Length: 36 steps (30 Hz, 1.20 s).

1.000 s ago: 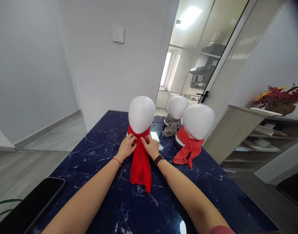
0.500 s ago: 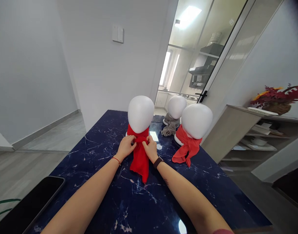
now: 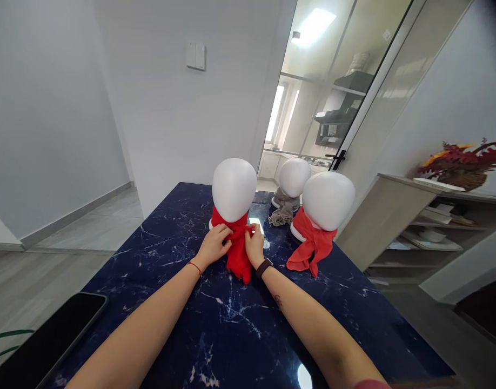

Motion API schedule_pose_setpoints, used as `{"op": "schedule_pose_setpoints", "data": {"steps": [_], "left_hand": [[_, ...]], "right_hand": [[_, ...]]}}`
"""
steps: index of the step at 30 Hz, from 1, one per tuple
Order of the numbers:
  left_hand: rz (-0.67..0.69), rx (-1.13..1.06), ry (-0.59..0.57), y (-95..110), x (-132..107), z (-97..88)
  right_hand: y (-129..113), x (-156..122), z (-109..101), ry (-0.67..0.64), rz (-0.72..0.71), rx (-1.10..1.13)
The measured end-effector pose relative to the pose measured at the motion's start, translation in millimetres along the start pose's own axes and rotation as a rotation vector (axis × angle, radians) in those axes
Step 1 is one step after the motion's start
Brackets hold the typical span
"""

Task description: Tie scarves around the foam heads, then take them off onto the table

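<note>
A smooth white mannequin head (image 3: 234,189) stands upright in front of me, a bright red scarf (image 3: 239,259) wrapped round its neck. The scarf's loose end hangs down the front onto the table. My left hand (image 3: 215,243) is closed, its fingertips pinching the scarf just under the chin. Opposite it, my right hand (image 3: 254,246) is closed on the scarf too, thumb and fingers gripping the cloth at the right of the neck. The exact fold between the fingertips is partly hidden.
To the right stands a mannequin head (image 3: 328,200) with a coral-red scarf (image 3: 315,246) knotted at its neck. Behind it is another head (image 3: 295,177) with a grey scarf (image 3: 282,213). A black phone-like device (image 3: 53,340) lies at the left edge of the blue marbled table (image 3: 227,335).
The hanging end of the red scarf has been drawn up and bunched, so it reaches less far down. My right hand has turned slightly and holds cloth farther right.
</note>
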<state>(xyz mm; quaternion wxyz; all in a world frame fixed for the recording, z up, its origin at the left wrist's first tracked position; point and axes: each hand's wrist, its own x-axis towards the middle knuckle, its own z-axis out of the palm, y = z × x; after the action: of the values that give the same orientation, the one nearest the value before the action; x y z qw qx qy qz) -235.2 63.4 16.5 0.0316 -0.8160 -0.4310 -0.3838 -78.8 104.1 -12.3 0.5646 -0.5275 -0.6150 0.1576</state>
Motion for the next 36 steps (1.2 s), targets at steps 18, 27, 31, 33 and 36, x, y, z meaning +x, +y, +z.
{"op": "schedule_pose_setpoints", "data": {"steps": [18, 27, 31, 33, 36], "left_hand": [[-0.183, -0.116, 0.037, -8, -3, 6.4], [-0.155, -0.008, 0.037, -3, 1, 4.7], [-0.12, 0.04, -0.006, 0, 2, 2.7], [-0.08, 0.076, -0.024, 2, 2, 2.3], [-0.022, 0.074, -0.034, 7, 2, 2.0]], "right_hand": [[-28, -15, -5, -0.36, -0.381, -0.398], [-24, -12, -7, -0.227, -0.162, -0.471], [-20, -11, -6, -0.212, -0.098, -0.407], [-20, -11, -6, -0.197, -0.087, -0.392], [-19, -10, -6, -0.168, -0.066, -0.385]]}}
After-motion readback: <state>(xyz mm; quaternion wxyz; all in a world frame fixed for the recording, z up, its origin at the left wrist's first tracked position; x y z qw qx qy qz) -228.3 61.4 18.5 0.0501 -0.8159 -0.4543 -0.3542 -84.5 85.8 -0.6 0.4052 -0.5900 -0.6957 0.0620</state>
